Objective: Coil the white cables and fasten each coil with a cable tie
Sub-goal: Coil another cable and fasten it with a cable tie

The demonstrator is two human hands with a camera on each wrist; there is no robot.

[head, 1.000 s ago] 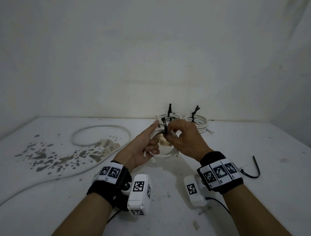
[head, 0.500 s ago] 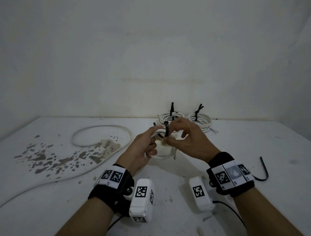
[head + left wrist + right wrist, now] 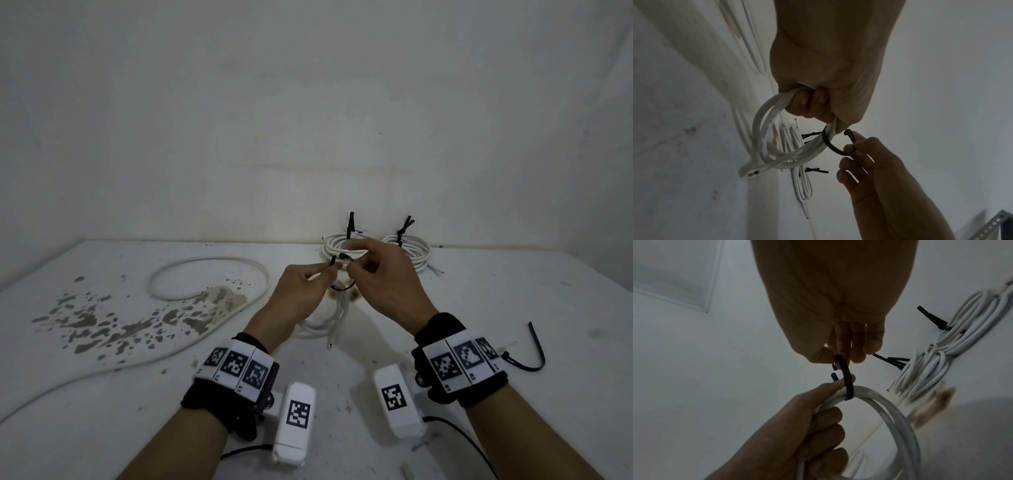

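Observation:
My left hand [image 3: 327, 272] grips a white cable coil [image 3: 337, 318] that hangs below it; the strands [image 3: 768, 123] pass through its curled fingers. A black cable tie [image 3: 831, 145] loops around the bundle beside my left thumb. One end of the tie [image 3: 846, 379] sticks out past my left index finger. My right hand [image 3: 351, 263] pinches the other end between thumb and fingertips [image 3: 857, 356], just right of the left hand [image 3: 807, 418]. The tie's two ends are apart.
Two tied coils [image 3: 342, 245] [image 3: 412, 251] lie at the back by the wall, black tails upright. A long loose white cable [image 3: 205, 277] curls over the stained left side of the table [image 3: 102, 377]. A spare black tie [image 3: 534, 349] lies at the right.
The tie, which stood upright over the coil's top, now curves around the strands with its ends held apart. The coil has dropped and hangs below my left hand.

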